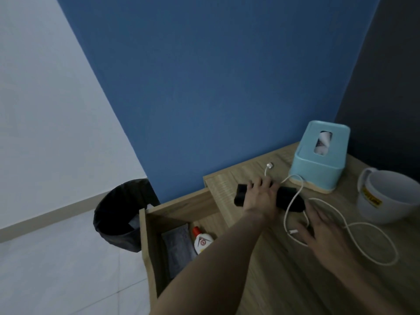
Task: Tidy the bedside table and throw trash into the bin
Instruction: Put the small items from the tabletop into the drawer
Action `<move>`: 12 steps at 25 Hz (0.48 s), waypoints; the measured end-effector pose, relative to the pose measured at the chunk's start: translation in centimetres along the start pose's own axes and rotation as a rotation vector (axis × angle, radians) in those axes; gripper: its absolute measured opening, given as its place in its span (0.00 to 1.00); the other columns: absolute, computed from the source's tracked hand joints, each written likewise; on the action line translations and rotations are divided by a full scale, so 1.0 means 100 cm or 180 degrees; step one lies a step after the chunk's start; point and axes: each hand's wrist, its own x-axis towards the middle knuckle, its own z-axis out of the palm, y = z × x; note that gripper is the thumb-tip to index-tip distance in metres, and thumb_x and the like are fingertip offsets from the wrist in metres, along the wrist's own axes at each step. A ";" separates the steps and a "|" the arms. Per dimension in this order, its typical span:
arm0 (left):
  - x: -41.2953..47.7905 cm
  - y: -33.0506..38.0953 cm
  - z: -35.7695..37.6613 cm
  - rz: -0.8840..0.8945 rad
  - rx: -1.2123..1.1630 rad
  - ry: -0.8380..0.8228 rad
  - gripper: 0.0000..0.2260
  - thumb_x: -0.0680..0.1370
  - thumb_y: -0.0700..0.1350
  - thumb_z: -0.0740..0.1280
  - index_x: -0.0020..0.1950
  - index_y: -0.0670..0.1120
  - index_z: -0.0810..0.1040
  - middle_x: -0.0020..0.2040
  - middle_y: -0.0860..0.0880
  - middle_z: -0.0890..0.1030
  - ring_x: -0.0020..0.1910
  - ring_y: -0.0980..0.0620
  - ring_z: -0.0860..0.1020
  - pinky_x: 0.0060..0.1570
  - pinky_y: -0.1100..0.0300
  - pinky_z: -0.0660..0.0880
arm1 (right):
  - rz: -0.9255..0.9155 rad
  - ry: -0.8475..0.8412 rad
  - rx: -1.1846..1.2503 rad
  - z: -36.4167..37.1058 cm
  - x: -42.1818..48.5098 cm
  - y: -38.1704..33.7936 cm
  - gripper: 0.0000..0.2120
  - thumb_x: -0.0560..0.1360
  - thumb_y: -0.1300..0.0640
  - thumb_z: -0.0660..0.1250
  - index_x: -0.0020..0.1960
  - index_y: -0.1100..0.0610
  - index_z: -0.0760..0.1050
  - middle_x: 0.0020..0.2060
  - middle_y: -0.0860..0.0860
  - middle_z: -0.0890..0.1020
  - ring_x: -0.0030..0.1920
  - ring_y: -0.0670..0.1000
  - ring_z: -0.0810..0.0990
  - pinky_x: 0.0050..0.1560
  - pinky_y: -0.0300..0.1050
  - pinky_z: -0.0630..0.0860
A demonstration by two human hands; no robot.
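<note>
A long black object (292, 200) lies on the wooden bedside table (279, 276). My left hand (261, 196) grips its middle from above, fingers curled over its far side. A white charging cable (363, 244) loops across the black object and over the tabletop, its plug end (270, 165) near the wall. My right hand (322, 230) rests with fingers spread on the table and on the cable, just right of the black object. A black-lined bin (123, 214) stands on the floor to the table's left, something pale inside.
The table's drawer (181, 208) is pulled open to the left; a white bottle with a red cap (201, 241) and a grey pouch (177, 248) lie in it. A light blue tissue box (320, 155) stands by the wall, a white mug (391, 196) at the right.
</note>
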 end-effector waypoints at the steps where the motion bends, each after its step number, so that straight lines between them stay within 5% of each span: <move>1: -0.003 -0.003 -0.001 -0.0073 -0.0108 -0.0070 0.24 0.74 0.48 0.66 0.68 0.48 0.66 0.66 0.45 0.69 0.65 0.42 0.66 0.67 0.46 0.61 | -0.0054 0.0150 0.0039 0.000 -0.002 0.001 0.29 0.76 0.56 0.63 0.73 0.60 0.57 0.71 0.60 0.66 0.66 0.59 0.71 0.60 0.47 0.68; 4: -0.022 -0.012 -0.006 -0.0129 -0.0183 -0.0295 0.25 0.72 0.52 0.68 0.66 0.48 0.66 0.63 0.44 0.74 0.62 0.41 0.70 0.62 0.48 0.64 | -0.0965 0.0704 -0.0166 0.004 -0.007 -0.010 0.23 0.75 0.57 0.58 0.69 0.61 0.66 0.67 0.59 0.71 0.67 0.58 0.70 0.63 0.47 0.65; 7: -0.043 -0.016 -0.008 -0.0237 -0.0304 -0.0234 0.20 0.74 0.51 0.66 0.63 0.48 0.67 0.60 0.43 0.74 0.60 0.39 0.70 0.58 0.46 0.66 | -0.1774 0.0446 -0.0752 0.017 -0.013 -0.025 0.25 0.74 0.49 0.54 0.67 0.57 0.70 0.67 0.52 0.73 0.69 0.49 0.64 0.64 0.41 0.62; 12: -0.072 -0.023 -0.013 -0.0727 -0.0701 -0.0239 0.25 0.72 0.56 0.68 0.66 0.50 0.68 0.63 0.44 0.72 0.64 0.41 0.68 0.60 0.43 0.66 | -0.0353 0.0001 -0.0338 0.028 -0.004 -0.029 0.26 0.76 0.50 0.60 0.70 0.61 0.64 0.67 0.61 0.71 0.65 0.62 0.71 0.61 0.54 0.71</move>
